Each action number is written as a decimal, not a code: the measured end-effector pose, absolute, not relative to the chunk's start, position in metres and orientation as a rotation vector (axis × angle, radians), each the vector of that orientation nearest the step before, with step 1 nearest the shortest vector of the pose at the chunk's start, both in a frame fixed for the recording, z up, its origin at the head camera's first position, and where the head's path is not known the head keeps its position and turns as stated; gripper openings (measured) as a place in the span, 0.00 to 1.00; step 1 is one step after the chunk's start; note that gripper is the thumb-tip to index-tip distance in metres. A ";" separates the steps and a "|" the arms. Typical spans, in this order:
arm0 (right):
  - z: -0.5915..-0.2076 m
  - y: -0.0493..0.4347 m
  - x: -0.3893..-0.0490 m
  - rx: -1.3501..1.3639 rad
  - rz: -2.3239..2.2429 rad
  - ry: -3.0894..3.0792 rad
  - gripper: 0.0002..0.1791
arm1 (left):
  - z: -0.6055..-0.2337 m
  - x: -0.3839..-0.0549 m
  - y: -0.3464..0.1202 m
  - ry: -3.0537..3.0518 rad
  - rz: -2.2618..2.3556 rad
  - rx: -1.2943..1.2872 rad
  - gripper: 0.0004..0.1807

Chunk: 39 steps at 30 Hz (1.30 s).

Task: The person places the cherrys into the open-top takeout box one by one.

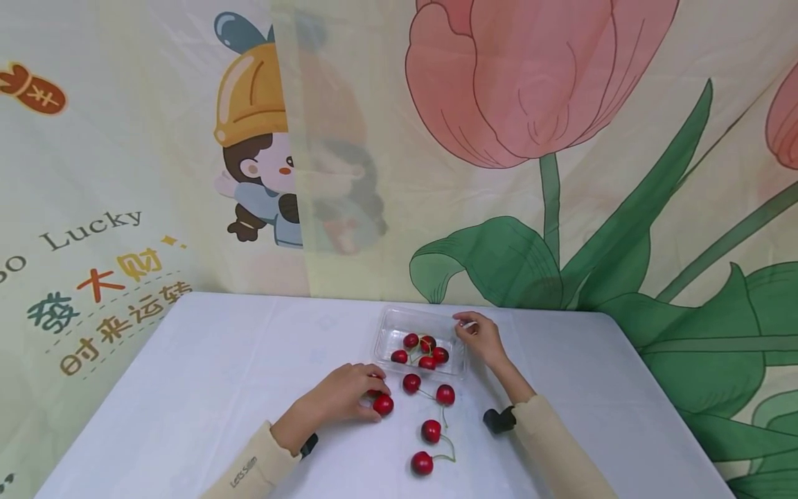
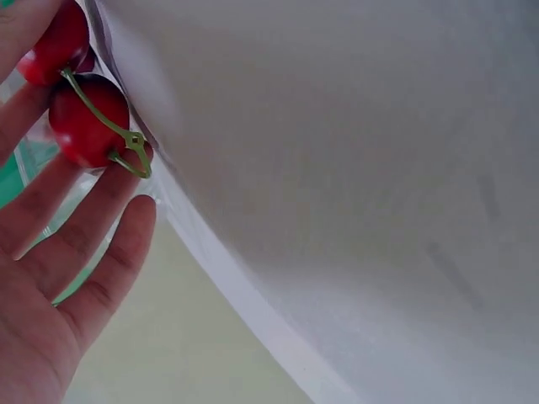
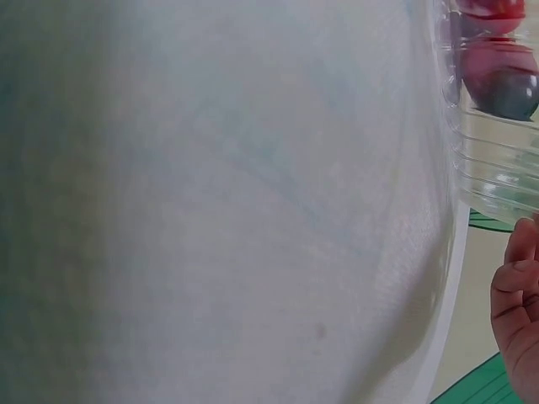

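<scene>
— What do we have in the grip?

— The left hand [image 1: 346, 395] is clamped on a joined pair of glossy, round, deep-red cherries [image 2: 88, 122], thumb and fingers bent about them. We find the pair near the front left corner of the box; lifted or resting, we cannot tell. Their smooth green stems meet in a knobbly joint.

— And the other side?

— The right hand [image 1: 485, 341] pinches the back right corner of a clear, thin-walled, rectangular plastic box [image 1: 399, 320]. Close up, we see ridges along its wall.

— What do we see inside?

— At least five shiny red cherries [image 1: 440, 355], bunched toward the front, with thin green stems among them.

— And outside it?

— Two round red cherries [image 1: 445, 395] lie just in front, and two stemmed cherries [image 1: 431, 431] lie closer to us, their stems meeting at the right.

— What are we working on?

— A table [image 1: 262, 346] under matt white cloth, softly creased. Cream sleeves [image 1: 557, 443] reach over it.

— And the room?

— Behind, we have cream fabric hangings [image 1: 386, 284] that overlap, printed with a huge pink tulip [image 1: 530, 76], broad green leaves [image 1: 517, 260] and a yellow-helmeted cartoon figure [image 1: 252, 97].
</scene>
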State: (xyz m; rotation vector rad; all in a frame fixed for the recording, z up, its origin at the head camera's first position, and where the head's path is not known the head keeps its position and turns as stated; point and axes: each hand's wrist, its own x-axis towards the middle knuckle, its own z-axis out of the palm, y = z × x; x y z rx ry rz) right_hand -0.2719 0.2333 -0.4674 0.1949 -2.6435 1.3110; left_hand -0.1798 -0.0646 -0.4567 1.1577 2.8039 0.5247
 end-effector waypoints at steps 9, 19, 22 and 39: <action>-0.470 0.235 -0.273 0.172 1.311 -2.653 0.12 | -0.449 -0.178 -0.068 2.791 0.624 1.238 0.18; -0.470 0.234 -0.272 0.166 1.306 -2.657 0.12 | -0.431 -0.179 -0.064 2.823 0.711 1.364 0.20; -0.470 0.233 -0.272 0.170 1.305 -2.655 0.12 | -0.424 -0.180 -0.063 2.840 0.799 1.393 0.22; -0.471 0.234 -0.274 0.169 1.323 -2.654 0.13 | -0.406 -0.227 -0.046 2.830 1.080 1.369 0.22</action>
